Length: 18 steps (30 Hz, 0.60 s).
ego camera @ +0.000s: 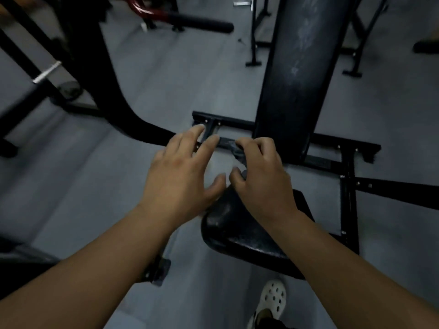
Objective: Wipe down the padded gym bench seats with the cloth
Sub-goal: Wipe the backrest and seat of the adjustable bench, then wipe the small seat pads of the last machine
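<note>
A black padded seat (240,233) sits low in the middle of the view, and a long black padded backrest (299,74) rises from it toward the top. Whitish streaks mark the backrest. My right hand (259,172) hovers over the far end of the seat, fingers curled around a small dark grey cloth (237,151), most of which is hidden in the fist. My left hand (183,172) floats just left of it with fingers spread, holding nothing, its thumb close to my right thumb.
The bench's black steel frame (346,172) spreads across the grey floor (99,186). Another black machine (99,79) stands at left, a padded roller bar (202,23) at the back. My foot in a white clog (273,298) stands below the seat.
</note>
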Tool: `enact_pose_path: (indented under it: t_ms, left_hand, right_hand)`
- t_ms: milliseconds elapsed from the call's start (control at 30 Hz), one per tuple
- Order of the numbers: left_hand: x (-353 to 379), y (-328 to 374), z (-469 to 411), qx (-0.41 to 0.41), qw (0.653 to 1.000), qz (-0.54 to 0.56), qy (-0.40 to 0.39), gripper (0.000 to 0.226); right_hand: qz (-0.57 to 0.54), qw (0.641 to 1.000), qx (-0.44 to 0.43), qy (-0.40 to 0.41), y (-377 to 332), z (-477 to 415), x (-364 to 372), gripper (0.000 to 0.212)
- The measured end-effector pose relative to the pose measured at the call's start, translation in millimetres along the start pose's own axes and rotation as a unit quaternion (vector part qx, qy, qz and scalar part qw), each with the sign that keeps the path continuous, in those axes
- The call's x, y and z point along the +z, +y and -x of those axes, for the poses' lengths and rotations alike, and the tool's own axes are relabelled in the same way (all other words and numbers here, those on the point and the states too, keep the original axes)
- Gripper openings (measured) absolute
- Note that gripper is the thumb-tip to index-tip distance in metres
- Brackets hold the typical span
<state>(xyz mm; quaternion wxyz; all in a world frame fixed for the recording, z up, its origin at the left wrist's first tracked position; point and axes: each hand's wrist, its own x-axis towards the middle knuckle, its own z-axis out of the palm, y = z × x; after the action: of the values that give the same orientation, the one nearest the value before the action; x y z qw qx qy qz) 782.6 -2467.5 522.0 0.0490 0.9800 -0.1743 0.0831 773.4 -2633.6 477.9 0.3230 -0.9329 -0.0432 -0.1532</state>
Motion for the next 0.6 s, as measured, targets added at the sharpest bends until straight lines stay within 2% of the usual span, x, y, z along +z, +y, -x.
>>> enact_pose_path:
  t_ms: [133,333,600]
  left_hand:
    - [-88,-28,50,-0.022,0.996,-0.050,0.069,0.069]
    - [-207,-81,131,-0.116,0.971,-0.139,0.157,0.069]
    - [-330,-113,233,-0.296,0.896,-0.261,0.202,0.070]
  right_hand:
    - [-0.025,0.998,-0.048,0.016,-88,3,-26,0.051]
    - [-0.091,0.978,-0.184,0.033,-226,-6,-57,0.054]
    - [-0.199,0.912,-0.360,-0.010,-375,-5,-73,0.054]
